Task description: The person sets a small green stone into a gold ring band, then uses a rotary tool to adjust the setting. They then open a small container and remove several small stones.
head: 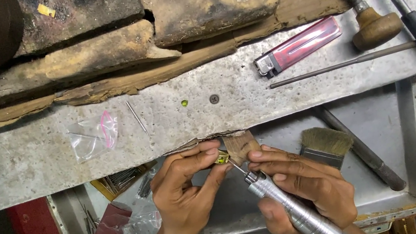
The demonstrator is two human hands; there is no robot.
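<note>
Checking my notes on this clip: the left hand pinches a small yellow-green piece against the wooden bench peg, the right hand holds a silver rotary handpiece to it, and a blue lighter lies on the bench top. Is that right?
Not quite: the lighter is red or pink, not blue, as the head view shows. The rest holds: the left hand pinches the small yellow-green piece at the wooden bench peg, and the right hand holds the silver rotary handpiece to it.

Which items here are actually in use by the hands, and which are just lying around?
In use: left hand pinching a small yellow-green piece; right hand holding a silver rotary handpiece; wooden bench peg.

Lying about: red lighter, wooden-handled graver, brush, small plastic bag, loose green stone, thin rod.
</note>
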